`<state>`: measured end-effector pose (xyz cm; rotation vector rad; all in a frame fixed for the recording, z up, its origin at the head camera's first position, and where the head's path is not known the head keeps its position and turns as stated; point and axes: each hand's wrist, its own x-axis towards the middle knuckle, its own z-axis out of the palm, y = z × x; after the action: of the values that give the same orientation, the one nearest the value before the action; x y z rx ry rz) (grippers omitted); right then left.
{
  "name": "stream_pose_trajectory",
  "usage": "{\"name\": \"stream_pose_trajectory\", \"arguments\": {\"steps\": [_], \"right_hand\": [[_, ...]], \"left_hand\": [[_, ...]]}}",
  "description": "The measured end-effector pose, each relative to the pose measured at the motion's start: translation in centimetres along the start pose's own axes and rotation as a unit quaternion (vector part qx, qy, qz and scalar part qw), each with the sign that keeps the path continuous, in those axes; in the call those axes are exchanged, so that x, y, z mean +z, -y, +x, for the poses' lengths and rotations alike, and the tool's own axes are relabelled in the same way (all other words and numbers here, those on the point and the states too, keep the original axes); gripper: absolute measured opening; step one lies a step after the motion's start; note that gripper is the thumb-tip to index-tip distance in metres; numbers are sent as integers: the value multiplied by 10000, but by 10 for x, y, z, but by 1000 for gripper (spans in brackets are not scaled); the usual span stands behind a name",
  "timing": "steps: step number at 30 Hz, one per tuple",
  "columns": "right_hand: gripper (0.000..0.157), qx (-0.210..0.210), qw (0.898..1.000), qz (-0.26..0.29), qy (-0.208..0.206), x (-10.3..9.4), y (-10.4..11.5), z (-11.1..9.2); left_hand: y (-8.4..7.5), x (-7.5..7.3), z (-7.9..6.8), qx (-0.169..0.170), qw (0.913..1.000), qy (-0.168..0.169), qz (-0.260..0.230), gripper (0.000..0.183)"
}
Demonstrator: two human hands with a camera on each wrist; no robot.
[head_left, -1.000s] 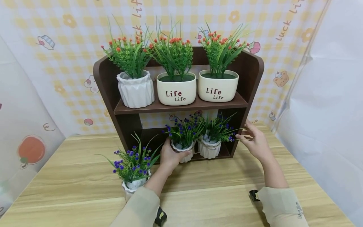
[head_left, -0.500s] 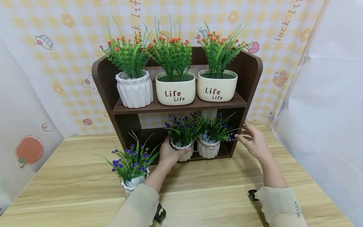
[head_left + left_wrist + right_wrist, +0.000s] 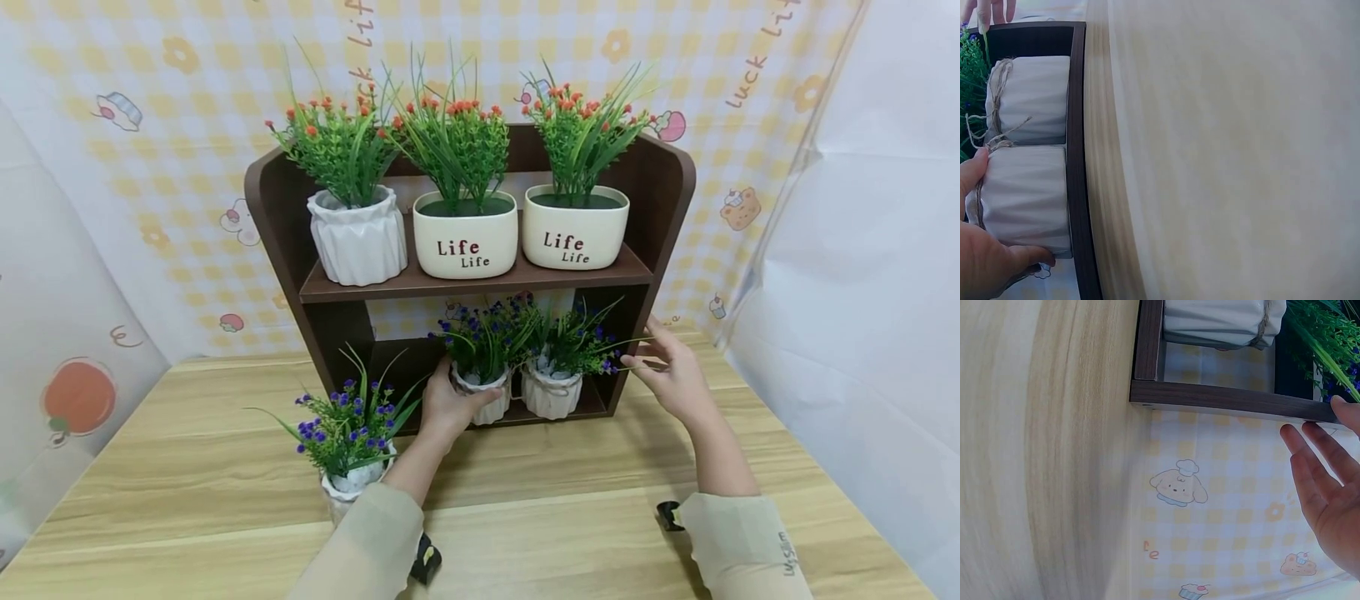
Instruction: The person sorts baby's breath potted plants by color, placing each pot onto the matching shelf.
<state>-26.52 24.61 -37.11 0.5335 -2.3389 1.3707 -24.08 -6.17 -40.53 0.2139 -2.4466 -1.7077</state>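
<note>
My left hand (image 3: 450, 408) grips a white pleated flowerpot (image 3: 491, 407) of purple artificial flowers on the lower level of a dark brown shelf (image 3: 480, 287). In the left wrist view, my thumb and fingers span that pot's sides. A similar twine-tied flowerpot (image 3: 552, 395) stands close to its right. My right hand (image 3: 681, 379) touches the shelf's right side panel, its fingers fairly straight along the outside; the right wrist view shows the thumb tip at the panel's edge. A third purple-flowered pot (image 3: 352, 479) stands on the table, partly hidden by my left forearm.
Along the upper level stand a white pleated pot (image 3: 360, 242) and two cream oval pots (image 3: 465, 237) marked "Life", all with orange-red flowers. The wooden table (image 3: 555, 533) meets a yellow checked cloth backdrop (image 3: 187, 275) behind the shelf.
The held flowerpot has shifted very slightly back into the shelf with my left hand. My right hand stays at the side panel.
</note>
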Motion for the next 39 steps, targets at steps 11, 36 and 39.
{"name": "stream_pose_trajectory", "arguments": {"steps": [11, 36, 39], "right_hand": [[72, 79, 9996, 207, 156, 4, -2, -2], [69, -32, 10000, 10, 21, -1, -2, 0], [70, -42, 10000, -8, 32, -1, -1, 1]], "left_hand": [[2, -8, -3, -151, 9994, 240, -190, 94], [-23, -40, -64, 416, 9881, 1277, -746, 81], [-23, -45, -74, 625, 9848, 1451, -720, 78]]}}
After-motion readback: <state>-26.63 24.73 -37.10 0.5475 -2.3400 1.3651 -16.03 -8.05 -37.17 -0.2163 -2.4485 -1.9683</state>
